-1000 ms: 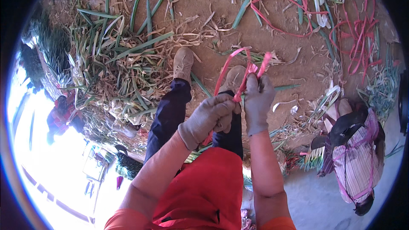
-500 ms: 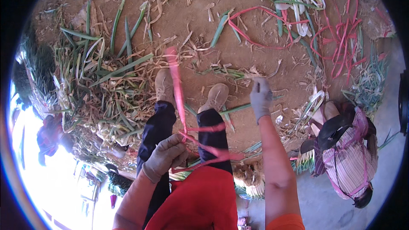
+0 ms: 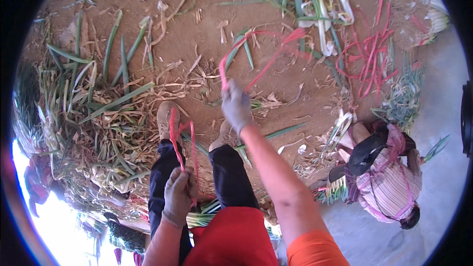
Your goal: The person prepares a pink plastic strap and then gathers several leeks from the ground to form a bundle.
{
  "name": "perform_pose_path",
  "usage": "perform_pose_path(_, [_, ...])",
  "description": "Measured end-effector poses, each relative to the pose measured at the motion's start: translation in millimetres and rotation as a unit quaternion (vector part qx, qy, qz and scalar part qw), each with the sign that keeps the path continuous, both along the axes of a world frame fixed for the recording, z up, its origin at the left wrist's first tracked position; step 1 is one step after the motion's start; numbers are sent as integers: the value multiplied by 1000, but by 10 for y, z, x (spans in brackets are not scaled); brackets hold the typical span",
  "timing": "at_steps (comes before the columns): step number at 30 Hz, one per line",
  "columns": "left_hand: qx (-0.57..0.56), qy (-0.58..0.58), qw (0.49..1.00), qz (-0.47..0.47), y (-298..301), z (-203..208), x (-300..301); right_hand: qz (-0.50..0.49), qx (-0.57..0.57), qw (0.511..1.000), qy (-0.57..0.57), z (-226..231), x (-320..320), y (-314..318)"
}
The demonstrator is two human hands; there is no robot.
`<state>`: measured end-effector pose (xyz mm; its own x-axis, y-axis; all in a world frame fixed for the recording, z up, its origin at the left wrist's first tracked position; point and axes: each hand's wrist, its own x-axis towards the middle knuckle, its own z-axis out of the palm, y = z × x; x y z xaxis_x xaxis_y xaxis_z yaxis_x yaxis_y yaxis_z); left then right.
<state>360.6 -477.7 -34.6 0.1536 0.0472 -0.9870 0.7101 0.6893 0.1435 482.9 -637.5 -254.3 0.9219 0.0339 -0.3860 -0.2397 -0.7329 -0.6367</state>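
Both hands wear grey gloves. My left hand (image 3: 177, 194) is closed in front of my left knee, gripping a thin red plastic strip (image 3: 173, 135) whose loose ends stick up above the fist. Farther out, over the bare soil beyond my shoes, my right hand (image 3: 235, 107) is closed on another red plastic strip (image 3: 223, 69). That strip arcs away from the fist in a wide loop, its far end smeared by motion. Partly hidden by my red shirt, green onions (image 3: 207, 215) lie close to my legs.
Trimmed leaves form a heap (image 3: 108, 123) on the left. A tangle of red strips (image 3: 374, 54) lies at the far right, beside loose green onions (image 3: 320, 15). A bent-over person (image 3: 389, 177) in a striped shirt works on the right. Another person (image 3: 42, 177) is at the left.
My right hand has swung left and slightly nearer, drawing a red strip up off the soil. My left hand has shifted a little left and lower, still gripping its strip. The view has shifted slightly.
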Motion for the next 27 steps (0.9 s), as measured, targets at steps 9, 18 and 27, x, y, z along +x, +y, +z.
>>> perform_pose_path(9, [47, -165, 983, -66, 258, 1359, 884, -249, 371, 844, 295, 3071, 16, 209])
perform_pose_path(18, [136, -311, 935, -100, 489, 2945, 1190, -189, 374, 876, 240, 5030, 734, 366])
perform_pose_path(27, [475, -397, 670, -409, 405, 3929, 672, 16, 326, 929, 177, 5861, 451, 694])
